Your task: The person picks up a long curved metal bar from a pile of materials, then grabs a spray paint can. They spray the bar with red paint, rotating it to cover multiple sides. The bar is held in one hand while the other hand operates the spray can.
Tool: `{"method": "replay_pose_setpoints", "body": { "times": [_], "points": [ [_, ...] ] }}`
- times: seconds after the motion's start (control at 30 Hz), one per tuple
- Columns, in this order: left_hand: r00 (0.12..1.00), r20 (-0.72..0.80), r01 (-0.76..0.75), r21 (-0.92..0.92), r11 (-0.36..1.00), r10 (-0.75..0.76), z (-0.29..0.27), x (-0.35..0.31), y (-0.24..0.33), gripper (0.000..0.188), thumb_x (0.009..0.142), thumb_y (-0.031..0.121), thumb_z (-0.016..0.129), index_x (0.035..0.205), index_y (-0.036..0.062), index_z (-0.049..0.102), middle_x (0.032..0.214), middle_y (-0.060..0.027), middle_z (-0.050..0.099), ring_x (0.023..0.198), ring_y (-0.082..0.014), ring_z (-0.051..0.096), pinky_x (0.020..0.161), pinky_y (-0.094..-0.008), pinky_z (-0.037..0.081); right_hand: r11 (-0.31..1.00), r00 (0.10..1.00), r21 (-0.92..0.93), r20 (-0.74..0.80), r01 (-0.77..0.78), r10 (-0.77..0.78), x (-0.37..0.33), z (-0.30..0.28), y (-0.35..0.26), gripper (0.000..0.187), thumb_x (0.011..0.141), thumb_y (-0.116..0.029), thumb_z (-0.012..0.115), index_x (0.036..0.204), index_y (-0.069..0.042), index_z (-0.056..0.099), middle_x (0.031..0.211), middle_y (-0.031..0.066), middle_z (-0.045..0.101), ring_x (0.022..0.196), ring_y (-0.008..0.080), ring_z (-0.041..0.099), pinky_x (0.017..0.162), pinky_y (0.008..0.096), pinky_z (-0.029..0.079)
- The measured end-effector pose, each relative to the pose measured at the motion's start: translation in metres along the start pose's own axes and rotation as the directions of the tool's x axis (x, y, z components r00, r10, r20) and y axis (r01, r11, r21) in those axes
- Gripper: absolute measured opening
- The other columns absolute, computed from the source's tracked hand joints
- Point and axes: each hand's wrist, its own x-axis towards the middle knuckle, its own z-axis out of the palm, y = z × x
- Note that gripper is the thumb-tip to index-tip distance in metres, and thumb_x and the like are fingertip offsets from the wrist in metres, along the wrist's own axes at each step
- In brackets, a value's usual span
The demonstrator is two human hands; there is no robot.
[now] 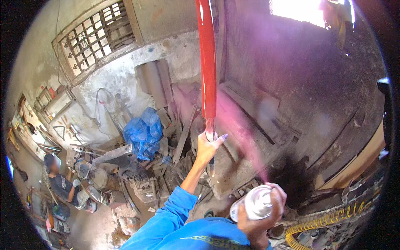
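My left hand is closed around the narrow lower end of a long, glossy red piece that rises upright past the top of the view. Its coated part stops just above my fingers. In my right hand is a white spray can, gripped with a finger at its top. A pinkish-red mist streams from the can up and leftward, toward the red piece. The thumb of my left hand is stretched along the piece, its tip bluish.
A co-worker in a cap and dark shirt sits at far left among tools. Scrap wood and a crumpled blue plastic sheet lie ahead. A yellow coiled hose runs at lower right, below a curved wooden board. A barred window is at upper left.
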Motion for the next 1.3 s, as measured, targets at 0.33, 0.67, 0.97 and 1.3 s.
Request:
{"method": "replay_pose_setpoints", "body": {
  "times": [0.33, 0.67, 0.97, 1.3],
  "points": [
    [0.985, -0.112, -0.117, 0.145, 0.982, 0.134, -0.02, -0.006, 0.021, 0.022, 0.085, 0.016, 0.073, 0.081, 0.0034, 0.056, 0.068, 0.0046, 0.051, 0.064, -0.0074, 0.045, 0.058, -0.0281, 0.04, 0.943, 0.951, 0.139, -0.027, -0.301, 0.308, -0.009, -0.008, 0.031, 0.077, 0.076, -0.01, 0.07, 0.145, 0.0, 0.038, 0.135, 0.0196, 0.048, 0.119, 0.031, 0.053, 0.105, 0.0454, 0.041],
    [0.937, -0.327, 0.115, 0.618, 0.778, 0.12, -0.189, -0.045, 0.037, 0.038, 0.075, 0.036, 0.081, 0.076, 0.0012, 0.066, 0.061, -0.0061, 0.059, 0.059, -0.0109, 0.05, 0.058, -0.034, 0.046, 0.861, 0.876, 0.191, -0.017, -0.471, 0.482, 0.011, -0.017, 0.092, 0.073, 0.087, -0.013, 0.065, 0.152, -0.003, 0.033, 0.143, 0.014, 0.042, 0.109, 0.0221, 0.053, 0.098, 0.0358, 0.045],
    [0.937, -0.307, 0.205, 0.871, 0.446, 0.169, -0.274, -0.063, 0.099, 0.038, 0.065, 0.037, 0.082, 0.075, 0.0039, 0.067, 0.062, -0.0139, 0.061, 0.056, -0.0237, 0.059, 0.059, -0.0382, 0.048, 0.825, 0.85, 0.207, 0.171, -0.526, 0.499, 0.006, 0.007, 0.128, 0.073, 0.085, -0.009, 0.07, 0.149, -0.001, 0.036, 0.132, 0.0143, 0.048, 0.11, 0.0203, 0.051, 0.093, 0.0322, 0.047],
    [0.962, -0.241, 0.099, 0.743, 0.662, 0.125, -0.313, -0.091, 0.017, 0.017, 0.067, 0.014, 0.076, 0.066, 0.0041, 0.062, 0.062, 0.0055, 0.054, 0.061, -0.0049, 0.047, 0.054, -0.0268, 0.041, 0.806, 0.827, 0.191, 0.191, -0.56, 0.529, -0.015, 0.014, 0.168, 0.073, 0.085, -0.004, 0.07, 0.15, -0.006, 0.037, 0.134, 0.0153, 0.05, 0.115, 0.0232, 0.052, 0.101, 0.0364, 0.043]
  ]
}}
